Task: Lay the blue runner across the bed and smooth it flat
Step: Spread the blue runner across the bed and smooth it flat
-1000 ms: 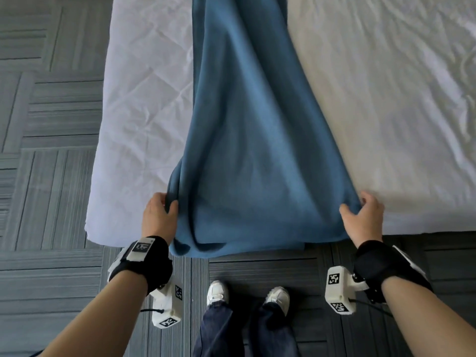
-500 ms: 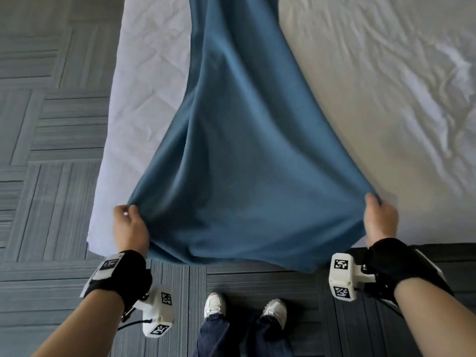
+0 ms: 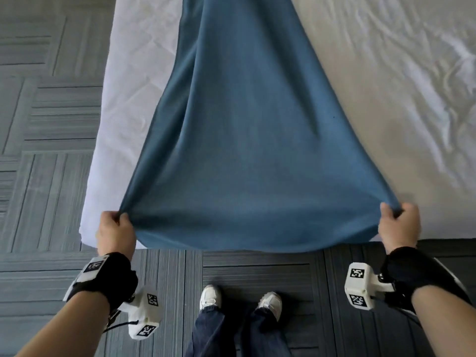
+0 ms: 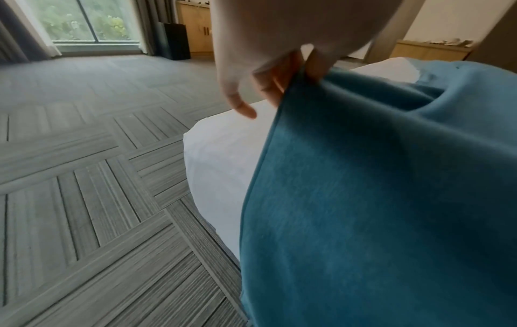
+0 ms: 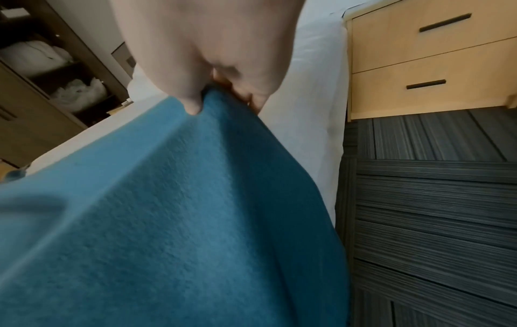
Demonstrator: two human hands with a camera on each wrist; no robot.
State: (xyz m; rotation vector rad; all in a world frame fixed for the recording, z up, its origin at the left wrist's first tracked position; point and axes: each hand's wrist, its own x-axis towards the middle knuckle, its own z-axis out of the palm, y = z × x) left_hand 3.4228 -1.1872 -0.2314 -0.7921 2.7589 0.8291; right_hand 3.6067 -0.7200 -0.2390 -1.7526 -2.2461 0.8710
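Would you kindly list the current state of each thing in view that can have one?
blue runner: near end lifted and stretched wide between both hands, not yet flat; far part narrow, with lengthwise folds.
left hand: grips the runner's left corner.
right hand: grips the runner's right corner.
bed sheet: spread over the bed, wrinkled.
nightstand drawers: both shut.

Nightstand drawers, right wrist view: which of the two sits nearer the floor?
The lower drawer, with the shorter-looking dark handle; the upper drawer sits directly above it in the light wooden nightstand.
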